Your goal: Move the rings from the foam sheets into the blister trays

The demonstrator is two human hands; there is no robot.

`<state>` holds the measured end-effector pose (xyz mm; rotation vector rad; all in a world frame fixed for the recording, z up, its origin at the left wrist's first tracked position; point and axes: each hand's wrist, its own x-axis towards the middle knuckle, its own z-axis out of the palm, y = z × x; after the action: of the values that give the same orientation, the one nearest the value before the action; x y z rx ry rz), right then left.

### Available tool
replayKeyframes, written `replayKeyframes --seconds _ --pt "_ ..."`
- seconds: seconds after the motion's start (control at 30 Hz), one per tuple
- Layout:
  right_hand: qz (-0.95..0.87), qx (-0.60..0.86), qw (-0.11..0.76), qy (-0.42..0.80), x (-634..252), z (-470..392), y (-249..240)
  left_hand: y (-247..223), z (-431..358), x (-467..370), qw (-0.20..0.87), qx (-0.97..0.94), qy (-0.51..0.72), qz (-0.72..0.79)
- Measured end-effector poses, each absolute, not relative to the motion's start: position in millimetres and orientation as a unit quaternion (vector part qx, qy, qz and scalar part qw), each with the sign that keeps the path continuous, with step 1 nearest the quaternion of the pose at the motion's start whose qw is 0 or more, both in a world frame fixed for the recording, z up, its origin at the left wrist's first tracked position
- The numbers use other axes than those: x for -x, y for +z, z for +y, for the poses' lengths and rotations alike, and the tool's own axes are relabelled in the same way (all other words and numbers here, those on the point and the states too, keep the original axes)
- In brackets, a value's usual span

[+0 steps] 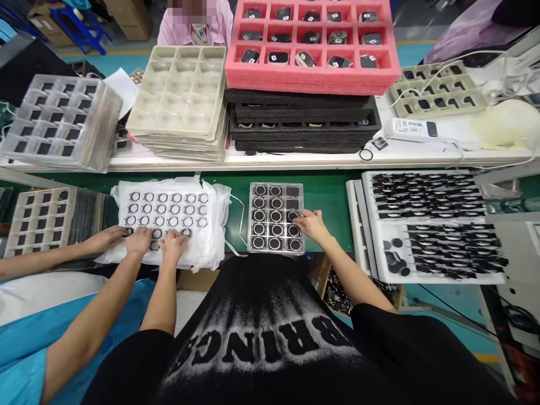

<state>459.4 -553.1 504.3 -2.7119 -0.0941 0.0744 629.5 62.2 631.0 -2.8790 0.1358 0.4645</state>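
Note:
My left hand is over the lower edge of the white-wrapped tray, its fingertips closed on a dark ring-shaped part. Rows of similar rings lie in that tray. My right hand pinches a round black part at the right column of a clear compartment tray. Most of this tray's compartments hold round black parts with light rings; the top-right one shows no ring.
At left, another person's hands reach onto the white tray. White foam trays with black parts stand at right. A shelf ahead carries stacked trays and pink foam; a box of black parts is below.

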Motion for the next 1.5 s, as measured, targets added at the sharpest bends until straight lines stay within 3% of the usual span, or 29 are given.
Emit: replayKeyframes --seconds 0.2,0.33,0.43,0.53,0.67,0.93,1.23,1.5 --pt "-0.006 0.963 0.271 0.012 -452 -560 495 655 -19 -605 -0.035 0.993 0.098 0.055" --pt "0.0 0.968 0.252 -0.018 -447 -556 494 617 -163 -579 -0.108 0.982 0.028 0.153" --pt "-0.008 0.968 0.243 -0.058 -445 -558 495 587 -268 -573 -0.155 0.938 0.001 0.309" --pt "0.003 0.964 0.24 -0.112 -439 -569 498 574 -345 -576 -0.125 0.895 0.038 0.427" --pt "0.057 0.953 0.249 -0.164 -425 -591 501 564 -404 -577 -0.042 0.874 0.095 0.475" --pt "0.076 0.945 0.272 -0.164 -444 -615 507 542 -420 -555 -0.014 0.923 0.102 0.37" --pt "-0.013 0.975 0.221 -0.009 -546 -604 525 545 -433 -532 -0.006 0.967 0.08 0.241" --pt "-0.106 0.974 0.196 0.046 -552 -609 504 543 -415 -499 -0.056 0.969 0.087 0.225"
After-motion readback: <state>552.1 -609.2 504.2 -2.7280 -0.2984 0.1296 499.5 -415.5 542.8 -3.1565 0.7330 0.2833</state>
